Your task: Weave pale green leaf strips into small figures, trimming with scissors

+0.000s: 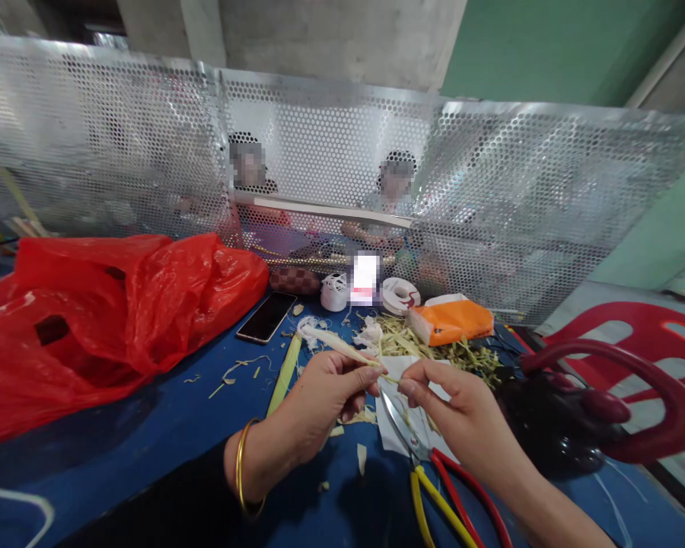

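Observation:
My left hand [320, 399], with a gold bangle on its wrist, pinches a pale rolled leaf strip [336, 344] that points up and left. My right hand [454, 407] pinches a thin fibre coming off the strip's near end, close to my left fingertips. Beneath my hands lie scissors [434, 472] with red and yellow handles on a white paper. A yellow-green leaf strip [284, 374] rests on the blue table [165, 426] just left of my left hand.
A big red plastic bag [103, 312] fills the left. A phone [266, 317], thread spools [335, 291], tape roll [400, 295], orange packet [450, 321] and leaf scraps [434, 350] lie behind. A dark red-handled bag [576, 418] sits right. Two people sit beyond the perforated metal screen [519, 198].

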The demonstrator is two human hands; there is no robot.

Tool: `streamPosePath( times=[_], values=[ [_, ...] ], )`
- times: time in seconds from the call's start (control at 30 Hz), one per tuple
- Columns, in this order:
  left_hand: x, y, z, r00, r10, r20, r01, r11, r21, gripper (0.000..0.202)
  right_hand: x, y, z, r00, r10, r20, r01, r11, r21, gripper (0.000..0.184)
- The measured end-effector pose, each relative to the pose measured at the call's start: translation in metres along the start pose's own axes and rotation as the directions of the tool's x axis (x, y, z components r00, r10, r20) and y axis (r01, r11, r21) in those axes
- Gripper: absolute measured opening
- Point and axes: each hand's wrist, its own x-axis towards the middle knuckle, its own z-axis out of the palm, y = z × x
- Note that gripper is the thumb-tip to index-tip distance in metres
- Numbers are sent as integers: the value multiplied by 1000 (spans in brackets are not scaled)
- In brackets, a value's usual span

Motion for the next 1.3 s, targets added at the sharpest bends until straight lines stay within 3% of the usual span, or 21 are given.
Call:
streamPosePath(
  times=[0.2,0.27,0.37,0.5,0.7,0.87,0.93,1.0,1.03,1.13,1.2,1.3],
  values=[
    [-1,-1,0,990,-53,133,56,998,-19,32,5,2,11,986,157,51,-165,929,331,26],
    [-2,-4,1,985,-54,167,55,998,-2,39,3,2,17,963,256,81,-261,821,508,26],
    [-3,-7,5,989,-79,121,71,995,67,37,0,1,25,920,370,128,-349,627,696,23],
    [-3,-9,8,991,-107,78,97,988,120,25,-2,0,27,900,407,157,-372,529,762,24],
    [-1,-14,8,982,-123,145,109,989,98,23,-3,3,29,909,415,36,-314,627,713,25],
    [-4,-11,10,983,-116,140,98,987,125,20,0,17,31,937,343,-61,-258,802,538,23],
    [-5,-9,12,987,-117,112,98,982,164,17,2,19,27,940,266,-212,-162,898,408,25],
    [-6,-7,14,990,-100,96,79,975,207,15,2,17,21,924,107,-368,-35,980,198,31],
    [-6,-8,15,992,-83,95,59,971,231,14,1,15,18,921,10,-390,25,996,85,26],
    [-7,-10,14,994,-29,104,-7,944,331,15,-2,7,14,957,-140,-253,128,990,-62,10],
    [-7,-12,14,996,-17,91,-23,907,420,17,-3,2,16,985,-102,-136,104,995,4,7],
    [-8,-14,15,994,3,105,-54,871,489,21,-2,-1,20,998,-9,-61,17,991,131,3]
  ],
)
